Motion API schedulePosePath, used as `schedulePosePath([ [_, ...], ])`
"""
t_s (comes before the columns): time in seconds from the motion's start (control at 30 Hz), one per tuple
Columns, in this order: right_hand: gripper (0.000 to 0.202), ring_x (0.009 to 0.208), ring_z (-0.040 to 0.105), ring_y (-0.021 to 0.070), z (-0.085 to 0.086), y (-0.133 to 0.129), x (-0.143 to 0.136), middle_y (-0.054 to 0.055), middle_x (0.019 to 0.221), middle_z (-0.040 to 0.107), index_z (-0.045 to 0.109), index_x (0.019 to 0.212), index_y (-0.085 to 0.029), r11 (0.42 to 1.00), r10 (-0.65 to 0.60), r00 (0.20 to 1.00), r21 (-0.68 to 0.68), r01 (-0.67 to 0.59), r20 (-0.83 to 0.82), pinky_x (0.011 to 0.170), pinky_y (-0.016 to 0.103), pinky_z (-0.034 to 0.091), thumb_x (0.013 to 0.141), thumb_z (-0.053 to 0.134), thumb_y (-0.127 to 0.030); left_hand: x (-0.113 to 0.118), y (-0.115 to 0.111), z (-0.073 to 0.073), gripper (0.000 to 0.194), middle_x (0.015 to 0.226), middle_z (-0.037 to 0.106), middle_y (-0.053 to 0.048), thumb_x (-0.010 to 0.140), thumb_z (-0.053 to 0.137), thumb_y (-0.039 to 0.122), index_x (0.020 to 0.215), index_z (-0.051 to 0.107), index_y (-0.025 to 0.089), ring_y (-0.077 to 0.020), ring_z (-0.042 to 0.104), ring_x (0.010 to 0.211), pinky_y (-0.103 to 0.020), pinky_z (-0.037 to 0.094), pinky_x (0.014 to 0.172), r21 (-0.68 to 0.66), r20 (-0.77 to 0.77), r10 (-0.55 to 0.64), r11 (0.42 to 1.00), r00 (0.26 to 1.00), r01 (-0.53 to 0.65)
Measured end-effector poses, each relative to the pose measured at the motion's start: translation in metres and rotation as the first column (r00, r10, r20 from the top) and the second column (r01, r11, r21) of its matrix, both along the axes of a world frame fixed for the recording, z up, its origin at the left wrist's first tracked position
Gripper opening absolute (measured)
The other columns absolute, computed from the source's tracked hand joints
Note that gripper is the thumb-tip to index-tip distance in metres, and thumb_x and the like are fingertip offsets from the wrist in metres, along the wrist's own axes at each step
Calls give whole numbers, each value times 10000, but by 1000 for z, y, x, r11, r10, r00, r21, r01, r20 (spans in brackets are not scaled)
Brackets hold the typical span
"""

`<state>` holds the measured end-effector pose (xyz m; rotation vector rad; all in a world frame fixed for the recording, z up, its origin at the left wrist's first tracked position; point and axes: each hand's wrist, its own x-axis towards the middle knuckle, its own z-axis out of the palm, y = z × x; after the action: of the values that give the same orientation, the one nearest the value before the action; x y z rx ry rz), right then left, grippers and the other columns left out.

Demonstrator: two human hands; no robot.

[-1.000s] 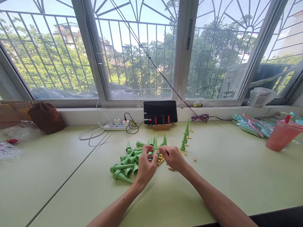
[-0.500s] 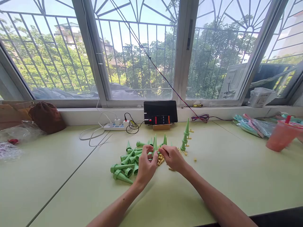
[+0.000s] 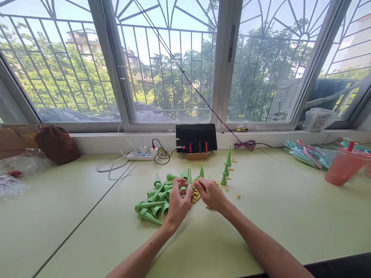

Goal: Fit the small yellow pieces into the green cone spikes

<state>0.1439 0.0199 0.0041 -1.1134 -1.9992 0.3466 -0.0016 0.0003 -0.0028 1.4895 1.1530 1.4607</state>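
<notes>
My left hand (image 3: 179, 199) is closed around a green plastic watering spike (image 3: 189, 175), its point upward. My right hand (image 3: 213, 193) pinches against the right side of that spike; a bit of a small yellow valve (image 3: 195, 184) shows at its fingertips, mostly hidden. Left of my hands lies a heap of green spikes (image 3: 149, 204), some with their round open ends showing. Loose yellow valves (image 3: 196, 197) lie in a pile between and below my hands. To the right stands a stack of green spikes (image 3: 226, 170) with yellow valves sticking out sideways.
Behind my hands a dark tablet (image 3: 197, 133) and a phone (image 3: 197, 147) lean by the sill. A power strip (image 3: 142, 155) with cables is at the back left. A red cup (image 3: 344, 166) and bundled cords (image 3: 304, 152) stand right. One yellow piece (image 3: 238, 196) lies apart.
Both hands stay nearly in place at the spike. My right fingertips have shifted very slightly; the heap and the stack look the same.
</notes>
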Motion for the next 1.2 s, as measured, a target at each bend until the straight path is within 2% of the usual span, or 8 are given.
schedulePosePath([
  [0.23,371,514,352,108,-2,2,1,-25,579,455,400,679,-199,1000,23,1000,-15,-23,9,529,220,250,986,331,-394,0,2,7,462,888,551,2,750,666,406,1100,456,189,-56,483,392,-205,354,300,-173,158,-87,978,984,114],
  [0.43,451,515,365,101,-2,2,1,-19,564,467,395,633,-186,1000,21,999,-4,-21,35,539,222,254,996,291,-433,-1,-1,11,343,885,608,-20,777,647,374,1028,546,163,-45,463,426,-181,361,336,-148,129,-253,951,959,270],
  [0.6,512,501,355,100,-2,3,1,-12,537,457,414,590,-178,1000,-6,998,17,4,64,537,230,260,999,266,-447,-2,-3,11,323,881,603,-16,754,671,386,972,554,178,-62,495,468,-168,342,329,-114,113,-254,957,961,267],
  [0.7,509,513,393,104,-1,2,0,-4,562,498,455,614,-179,1000,-11,998,20,10,54,542,226,277,1002,264,-445,0,-4,13,284,754,550,17,756,669,408,867,550,175,-60,465,446,-169,346,336,-107,122,-252,958,960,265],
  [0.77,504,531,432,108,0,1,0,4,593,536,472,634,-180,1000,4,999,8,-5,43,554,222,294,1006,255,-442,1,-4,14,295,694,515,29,762,663,432,839,551,170,-62,447,440,-173,351,339,-116,130,-260,954,957,275],
  [0.9,494,552,472,112,2,-1,-1,11,619,565,471,646,-183,999,37,999,-15,-37,27,578,218,326,1010,248,-432,2,-4,15,341,708,512,23,761,658,475,851,559,162,-67,458,452,-175,339,332,-151,187,-265,944,946,294],
  [1.07,416,580,504,117,3,-2,0,10,654,580,465,691,-190,996,85,996,-8,-85,11,593,213,349,1008,287,-392,1,-1,12,327,674,472,42,779,642,467,825,527,165,-58,449,430,-171,327,338,-180,281,-274,926,920,332],
  [1.2,437,580,507,113,1,-1,0,9,654,586,471,677,-186,992,126,992,-13,-125,17,610,214,371,1013,276,-388,0,-1,12,314,648,475,50,786,634,452,795,493,172,-56,441,413,-173,332,342,-195,316,-281,915,906,352],
])
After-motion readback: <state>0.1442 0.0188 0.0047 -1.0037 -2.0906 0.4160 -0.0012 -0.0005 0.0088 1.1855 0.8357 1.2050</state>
